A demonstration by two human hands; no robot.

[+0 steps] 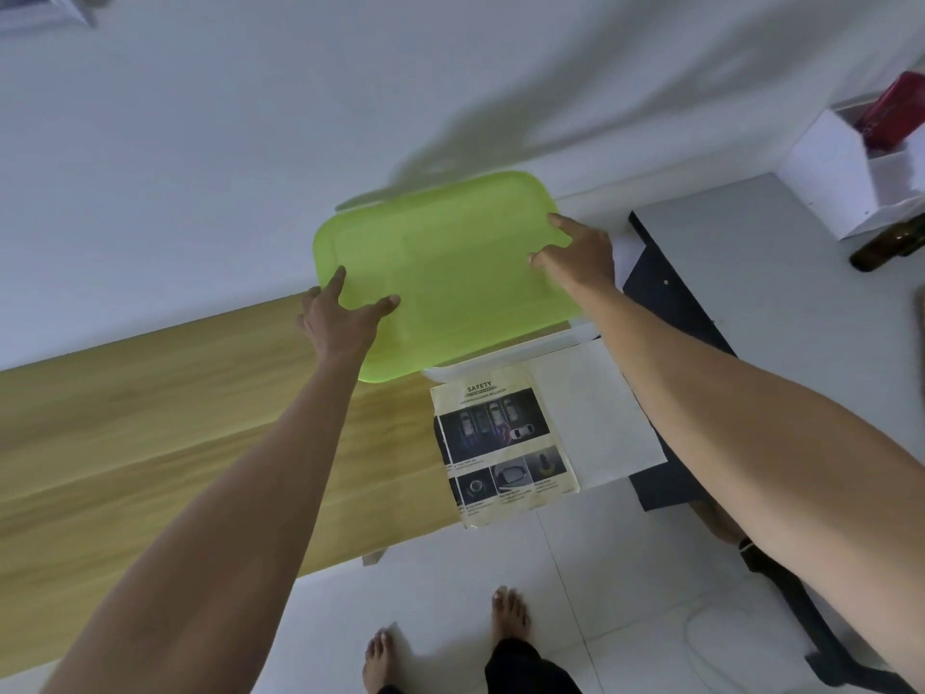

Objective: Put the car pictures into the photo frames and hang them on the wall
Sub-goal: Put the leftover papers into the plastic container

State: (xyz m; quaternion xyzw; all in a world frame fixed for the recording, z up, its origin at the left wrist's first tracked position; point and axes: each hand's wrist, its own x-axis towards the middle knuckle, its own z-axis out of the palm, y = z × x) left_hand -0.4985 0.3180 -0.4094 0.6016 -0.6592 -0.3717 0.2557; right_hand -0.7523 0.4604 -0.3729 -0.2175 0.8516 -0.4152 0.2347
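Over the far end of the wooden table [150,443], against the white wall [250,142], we hold a translucent green lid [450,273] with both hands above a white box [505,355]; only a strip of that box's rim shows beneath the lid, so we cannot tell what it contains. Our left hand [335,323] clasps the lid's near left edge, thumb on top and fingers out of sight beneath. Our right hand [580,252] clasps the right edge, fingers spread across the top.

Just in front of the box, at the table's right end, lies a car picture [505,448], a creased, yellowed page headed "SAFETY" with dark photos of parked cars from above, a wing mirror and small details. It partly overlaps a blank white sheet [595,418] to its right.

Farther right, a white open box [841,192] holds something red [891,112].
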